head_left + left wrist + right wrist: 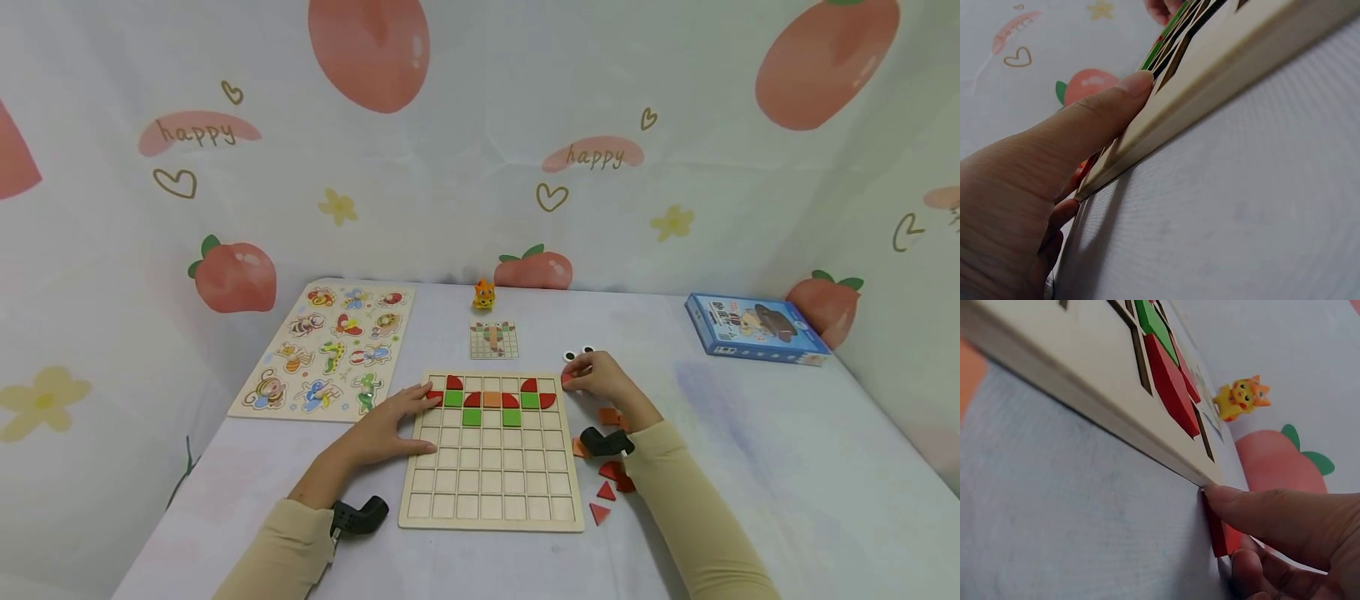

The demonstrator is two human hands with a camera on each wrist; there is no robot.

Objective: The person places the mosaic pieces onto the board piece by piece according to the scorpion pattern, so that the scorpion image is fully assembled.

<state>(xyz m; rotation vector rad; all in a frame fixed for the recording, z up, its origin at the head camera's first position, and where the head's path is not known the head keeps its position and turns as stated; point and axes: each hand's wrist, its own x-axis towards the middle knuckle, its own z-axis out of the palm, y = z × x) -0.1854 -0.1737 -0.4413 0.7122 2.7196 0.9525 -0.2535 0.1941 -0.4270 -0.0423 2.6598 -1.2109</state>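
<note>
A wooden grid board [491,523] lies in front of me, with red quarter-circle pieces [529,385], green squares [472,417] and an orange square [492,399] set in its upper rows. My left hand [378,429] rests on the board's left edge, thumb and fingers spread; the thumb [1094,115] touches its face in the left wrist view. Beside the upper right corner, my right hand [603,382] pinches a red piece [1225,534] between thumb and fingers, low at the table. The fingers partly hide its shape. Black-and-white eye pieces [570,357] lie just beyond that hand.
Loose orange pieces [609,416] and red pieces [600,513] lie right of the board, partly under the right arm. Behind the board are a pattern card [493,342] and a small toy figure [484,295]. An insect puzzle [330,350] lies left, a blue box [757,329] right.
</note>
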